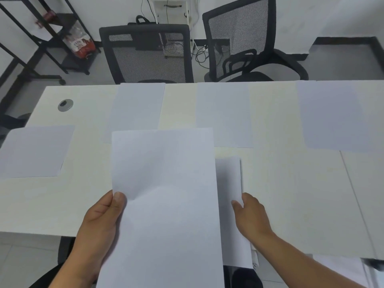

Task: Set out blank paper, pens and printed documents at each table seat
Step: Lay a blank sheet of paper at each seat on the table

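Blank paper is featherlight and floppy, so it's best pinched near an edge: the stack [166, 204] is held above the near counter [291, 194] edge by the left hand [99, 221], thumb on top, while one sheet [228, 183] is pinched by the right hand [251, 215].

two mesh chairs [148, 57], black shelving [52, 38]
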